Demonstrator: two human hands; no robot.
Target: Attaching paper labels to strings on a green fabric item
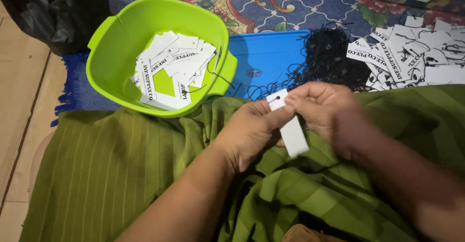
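Hands are meeting over the green cloth [121, 169]: left hand [252, 133] and right hand [322, 111] are pinching a white tag [290, 128] at its holed end, apparently for stringing; beyond the cloth, strung tags are filling a green tub [116, 43] beside black strings [329, 55].

A blank white paper tag [291, 128], tilted, pinched between both hands.
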